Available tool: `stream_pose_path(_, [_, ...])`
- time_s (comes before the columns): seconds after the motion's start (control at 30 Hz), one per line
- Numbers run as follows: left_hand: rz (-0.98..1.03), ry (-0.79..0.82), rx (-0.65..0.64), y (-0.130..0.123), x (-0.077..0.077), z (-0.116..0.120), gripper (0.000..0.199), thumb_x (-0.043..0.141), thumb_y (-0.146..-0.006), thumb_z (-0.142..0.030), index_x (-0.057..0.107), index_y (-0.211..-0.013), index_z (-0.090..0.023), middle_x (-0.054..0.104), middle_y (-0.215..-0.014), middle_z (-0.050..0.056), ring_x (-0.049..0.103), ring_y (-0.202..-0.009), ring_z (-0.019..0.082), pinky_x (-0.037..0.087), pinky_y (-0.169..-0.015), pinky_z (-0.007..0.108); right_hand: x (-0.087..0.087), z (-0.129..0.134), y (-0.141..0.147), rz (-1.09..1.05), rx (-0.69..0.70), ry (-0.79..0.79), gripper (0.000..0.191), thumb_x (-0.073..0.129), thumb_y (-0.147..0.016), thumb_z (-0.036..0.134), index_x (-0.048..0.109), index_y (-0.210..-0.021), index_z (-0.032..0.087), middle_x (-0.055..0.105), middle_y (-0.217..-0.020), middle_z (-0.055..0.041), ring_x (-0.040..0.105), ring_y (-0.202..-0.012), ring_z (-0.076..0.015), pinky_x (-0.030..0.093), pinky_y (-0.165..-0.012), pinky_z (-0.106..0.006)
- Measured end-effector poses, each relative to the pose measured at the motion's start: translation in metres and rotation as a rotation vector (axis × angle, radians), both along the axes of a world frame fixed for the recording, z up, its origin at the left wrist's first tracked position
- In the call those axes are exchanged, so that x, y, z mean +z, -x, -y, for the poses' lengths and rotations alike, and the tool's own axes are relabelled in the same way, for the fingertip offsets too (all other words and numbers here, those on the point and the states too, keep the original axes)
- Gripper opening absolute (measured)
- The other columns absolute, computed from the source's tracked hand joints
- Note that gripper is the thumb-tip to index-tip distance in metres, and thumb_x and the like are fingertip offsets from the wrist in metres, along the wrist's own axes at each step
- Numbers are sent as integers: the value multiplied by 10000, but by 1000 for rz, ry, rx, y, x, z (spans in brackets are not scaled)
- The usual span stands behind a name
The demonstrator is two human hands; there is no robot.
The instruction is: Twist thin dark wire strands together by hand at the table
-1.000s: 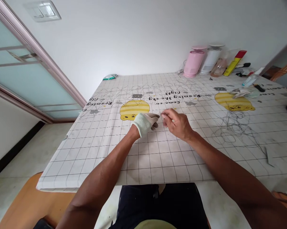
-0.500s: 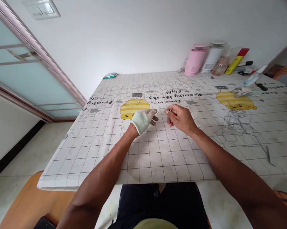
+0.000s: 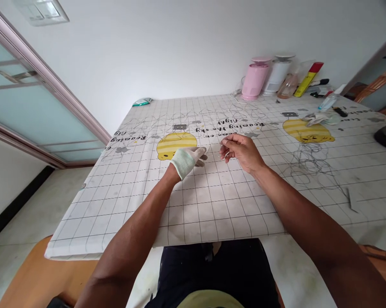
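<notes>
- Two hands, your gloved left hand (image 3: 189, 158) and bare right hand (image 3: 242, 152), have parted, perhaps stretching something fine.
- Both curl narrow; whether they hold anything, I can't tell.
- Dark thread tangle (image 3: 310, 164): your right hand's three o'clock.

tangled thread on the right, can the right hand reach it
Likely yes: the thread lies uncovered on the tablecloth, to the right of the right hand, and nothing seems to stand between them.
</notes>
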State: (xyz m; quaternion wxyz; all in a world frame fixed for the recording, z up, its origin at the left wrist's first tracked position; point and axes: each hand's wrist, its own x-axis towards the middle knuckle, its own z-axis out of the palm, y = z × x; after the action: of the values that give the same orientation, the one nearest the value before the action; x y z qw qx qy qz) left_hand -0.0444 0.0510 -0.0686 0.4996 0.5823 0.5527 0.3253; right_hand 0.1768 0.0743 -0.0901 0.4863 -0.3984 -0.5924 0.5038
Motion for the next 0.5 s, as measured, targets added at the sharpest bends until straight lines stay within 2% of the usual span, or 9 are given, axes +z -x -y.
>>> stream_pose_path(0.13, [-102,-104,14,-2,2,-2,376,611,-937,-363,727,-1253,-196,788,-1101,79,748,-884,201,552,-879,298,-1,-1,0,-15,2,11,293,763,-889,479,662,-896,204,758,-847,-83,699,-655,-188,554,-512,-305])
stream_pose_path(0.23, [-325,-291,66,-7,2,-2,503,697,-880,-364,687,-1369,-245,763,-1202,66,706,-1059,246,499,-980,318,-1,-1,1,-38,-17,26,291,773,-882,473,662,-890,204,754,-825,-80,689,-626,-186,542,-498,-303])
stream_pose_path(0.3, [-448,-367,19,-12,-1,-2,547,736,-848,-376,684,-1383,-275,726,-1299,57,689,-1063,259,483,-982,333,-1,-1,2,-41,-25,39,288,769,-885,472,661,-890,205,757,-821,-82,683,-612,-182,539,-493,-298])
stream_pose_path(0.4, [-534,-402,-73,-17,-11,-4,485,714,-861,-380,704,-1340,-301,701,-1337,39,678,-1019,253,466,-960,337,-1,0,4,-28,-9,51,278,753,-901,469,661,-887,207,764,-839,-82,681,-615,-173,544,-504,-293])
stream_pose_path(0.5, [-562,-415,-93,-15,-18,-7,231,646,-907,-385,778,-1073,-293,739,-1112,44,644,-1034,262,443,-910,319,-3,1,7,-33,30,55,270,754,-909,460,665,-873,208,767,-849,-79,687,-619,-172,550,-510,-298])
